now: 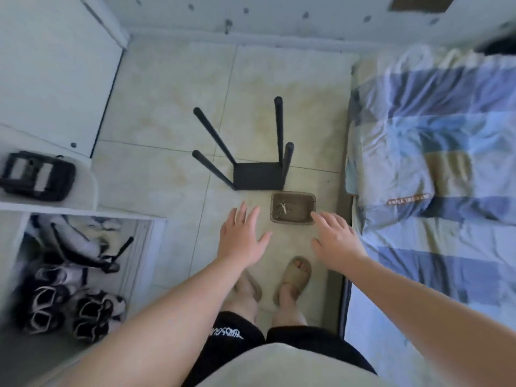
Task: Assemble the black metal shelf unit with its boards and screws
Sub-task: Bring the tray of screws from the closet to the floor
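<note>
Head view: small screws [281,210] blur together, uncountable, in a tan tray [303,212] on the floor [167,177]. Just beyond stands the black shelf frame [257,176], four poles up. The left hand [241,240] and right hand [335,240] hover spread and empty. A bed [432,141] lies to the right.

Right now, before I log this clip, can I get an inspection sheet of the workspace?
Surface: tiled floor, stained, pale.
Job's things: black shelf unit stands on the floor, four poles rising from one board; brown tray beside it holds screws; no other boards seen.
Clutter: shoes in a low compartment at left; black case on a white ledge.
Grippers: left hand and right hand are both open with fingers spread, holding nothing, near the tray.
Cables: nothing seen.
Surroundings: bed with a blue patchwork cover at right; white cabinet at left; the person wears slippers.
</note>
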The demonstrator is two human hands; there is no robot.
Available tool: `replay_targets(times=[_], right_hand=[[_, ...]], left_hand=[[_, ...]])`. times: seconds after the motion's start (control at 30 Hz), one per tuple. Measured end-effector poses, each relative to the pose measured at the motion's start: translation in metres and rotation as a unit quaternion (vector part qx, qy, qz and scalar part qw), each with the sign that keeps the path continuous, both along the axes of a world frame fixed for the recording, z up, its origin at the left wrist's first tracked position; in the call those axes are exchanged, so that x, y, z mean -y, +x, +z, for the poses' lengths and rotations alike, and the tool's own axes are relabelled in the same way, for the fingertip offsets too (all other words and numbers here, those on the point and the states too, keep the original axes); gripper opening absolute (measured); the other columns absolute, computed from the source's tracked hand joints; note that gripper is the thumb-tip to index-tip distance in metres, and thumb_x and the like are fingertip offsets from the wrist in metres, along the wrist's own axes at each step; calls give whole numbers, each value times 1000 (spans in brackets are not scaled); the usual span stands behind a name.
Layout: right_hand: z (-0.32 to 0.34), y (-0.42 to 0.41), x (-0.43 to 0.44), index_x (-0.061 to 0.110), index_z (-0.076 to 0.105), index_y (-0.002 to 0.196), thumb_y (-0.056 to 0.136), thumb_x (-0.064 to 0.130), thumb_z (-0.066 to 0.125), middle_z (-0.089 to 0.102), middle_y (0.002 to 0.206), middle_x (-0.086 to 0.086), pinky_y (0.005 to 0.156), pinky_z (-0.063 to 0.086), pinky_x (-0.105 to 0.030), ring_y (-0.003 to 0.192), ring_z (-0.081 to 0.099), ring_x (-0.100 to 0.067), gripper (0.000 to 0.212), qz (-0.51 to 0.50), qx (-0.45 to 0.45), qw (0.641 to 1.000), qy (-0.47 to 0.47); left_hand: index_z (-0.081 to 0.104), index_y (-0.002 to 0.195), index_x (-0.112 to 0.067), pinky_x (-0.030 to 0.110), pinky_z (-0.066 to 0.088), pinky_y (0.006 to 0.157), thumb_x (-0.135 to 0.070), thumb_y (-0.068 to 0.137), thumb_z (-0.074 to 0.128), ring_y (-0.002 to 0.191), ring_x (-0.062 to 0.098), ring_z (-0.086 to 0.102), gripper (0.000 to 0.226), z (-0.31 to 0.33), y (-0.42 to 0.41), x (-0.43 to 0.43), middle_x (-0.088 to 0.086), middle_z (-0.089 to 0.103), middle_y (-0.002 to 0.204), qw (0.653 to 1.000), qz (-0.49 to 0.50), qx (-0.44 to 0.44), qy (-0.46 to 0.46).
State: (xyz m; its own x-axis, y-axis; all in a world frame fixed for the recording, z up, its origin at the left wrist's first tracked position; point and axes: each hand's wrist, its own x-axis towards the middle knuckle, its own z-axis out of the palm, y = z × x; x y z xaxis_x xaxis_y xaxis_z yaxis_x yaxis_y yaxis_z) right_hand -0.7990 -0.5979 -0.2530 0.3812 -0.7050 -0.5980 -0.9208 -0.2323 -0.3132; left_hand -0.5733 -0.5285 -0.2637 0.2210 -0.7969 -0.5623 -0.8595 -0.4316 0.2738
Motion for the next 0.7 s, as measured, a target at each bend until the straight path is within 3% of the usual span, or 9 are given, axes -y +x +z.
replay_targets(times=[0.17,0.47,0.7], right_hand=[[64,53,15,24,26,158,99,34,51,30,161,2,119,26,-45,149,23,-23,65,106,37,990,-91],[138,214,-7,24,13,162,102,45,44,14,167,2,125,8,-42,155,7,-25,70,283,60,934,-208],[156,377,-80,28,1,162,105,48,34,0,170,4,126,4,-42,157,-2,-23,69,374,97,900,-203]], left_hand=[[14,159,-33,51,9,124,-64,98,36,155,27,-1,72,59,45,-33,-2,0,169,996,54,22,-67],[6,158,-40,52,-5,122,-74,93,20,154,21,-14,75,118,186,-120,-9,-9,168,968,176,68,-164],[10,159,-37,54,-3,122,-77,91,17,155,23,-11,79,139,308,-230,-6,-6,169,939,276,98,-182]])
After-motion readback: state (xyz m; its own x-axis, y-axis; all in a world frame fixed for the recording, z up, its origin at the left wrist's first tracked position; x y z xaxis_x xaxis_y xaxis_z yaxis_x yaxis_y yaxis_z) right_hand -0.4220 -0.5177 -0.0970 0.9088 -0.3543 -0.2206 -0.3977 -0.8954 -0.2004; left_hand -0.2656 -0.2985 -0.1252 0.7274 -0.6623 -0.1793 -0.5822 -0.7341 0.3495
